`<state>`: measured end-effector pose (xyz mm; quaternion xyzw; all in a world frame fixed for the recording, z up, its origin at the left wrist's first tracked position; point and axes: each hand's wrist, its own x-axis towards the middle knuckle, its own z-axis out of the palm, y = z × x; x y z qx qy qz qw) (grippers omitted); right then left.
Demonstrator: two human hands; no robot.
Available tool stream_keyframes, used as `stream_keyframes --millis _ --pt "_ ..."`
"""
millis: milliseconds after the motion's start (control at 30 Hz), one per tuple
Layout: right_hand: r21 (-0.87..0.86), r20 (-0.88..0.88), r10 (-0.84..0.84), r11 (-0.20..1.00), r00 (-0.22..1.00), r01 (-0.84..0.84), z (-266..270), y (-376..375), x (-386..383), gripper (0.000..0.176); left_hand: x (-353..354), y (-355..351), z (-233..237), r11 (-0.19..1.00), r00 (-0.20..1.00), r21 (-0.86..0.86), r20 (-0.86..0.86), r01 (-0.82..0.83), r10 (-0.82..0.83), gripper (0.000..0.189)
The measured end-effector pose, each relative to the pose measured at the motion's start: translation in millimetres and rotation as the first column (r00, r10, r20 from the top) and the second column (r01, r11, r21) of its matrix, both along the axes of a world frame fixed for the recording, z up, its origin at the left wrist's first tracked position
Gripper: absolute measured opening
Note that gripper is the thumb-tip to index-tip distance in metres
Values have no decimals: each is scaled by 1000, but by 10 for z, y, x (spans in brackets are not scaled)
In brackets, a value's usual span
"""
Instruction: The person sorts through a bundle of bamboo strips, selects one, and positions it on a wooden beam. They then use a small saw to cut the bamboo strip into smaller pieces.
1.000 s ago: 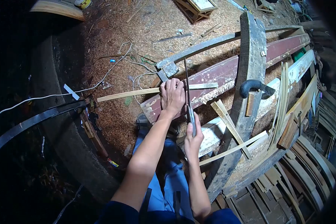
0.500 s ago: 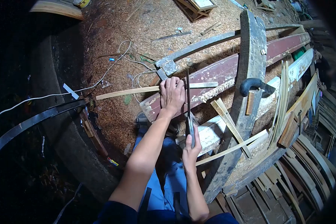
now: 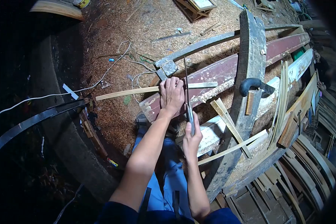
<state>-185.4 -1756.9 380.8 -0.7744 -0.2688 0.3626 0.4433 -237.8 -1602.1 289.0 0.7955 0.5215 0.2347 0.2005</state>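
Note:
My left hand [image 3: 171, 95] is closed over a thin wooden strip [image 3: 128, 92], pressing it down on a reddish painted plank [image 3: 153, 103]. The strip sticks out on both sides of that hand, and its right end is greyish. My right hand [image 3: 192, 139] grips the handle of a hand saw [image 3: 187, 84]. The saw's narrow blade points away from me and crosses the strip just right of my left fingers. How deep the blade sits in the wood cannot be made out.
A thick weathered beam [image 3: 248, 71] crosses the planks on the right, with a dark curved handle [image 3: 252, 86] against it. Loose strips [image 3: 231, 127] lie nearby. A white cord [image 3: 89, 86] runs over shavings on the ground. Another person's hand [image 3: 321, 86] shows at far right.
My right hand and the saw have moved forward, away from me, with the blade tip leaning slightly left. My left hand and the strip stay in place.

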Motion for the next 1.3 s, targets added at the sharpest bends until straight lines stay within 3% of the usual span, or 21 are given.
stream_keyframes --millis 100,333,467,633,867,1000,1133,1267,1300 --pt "-83 -66 -8 997 998 3 151 -384 -85 45 -12 -12 6 1000 1000 -5 11 11 -10 14" --pt "-63 -56 20 998 998 -23 148 62 103 46 -4 -2 0 1000 1000 1 -1 5 -5 13" --pt "-30 -43 -59 998 997 57 54 -582 -96 46 -1 -12 2 1000 1000 4 1 11 -11 13" --pt "-76 -39 -20 997 999 17 145 -89 33 46 12 -6 19 1000 1000 -5 -20 -13 13 13" --pt "-31 45 -36 999 998 38 53 -608 -101 44 3 11 44 1000 1000 5 -14 -2 3 15" --pt "-74 -39 -18 997 999 15 187 -87 49 43 17 -9 50 1000 1000 -1 -31 -2 2 16" --pt "-18 65 -21 1000 998 22 115 -530 -28 43 10 -12 16 1000 1000 27 -14 9 -8 15" --pt "-16 112 -35 999 993 37 78 -448 -21 42 39 3 61 1000 1000 7 -14 -27 27 13" --pt "-78 48 -24 997 999 28 149 -275 33 42 36 1 55 1000 1000 19 -13 -23 23 13"
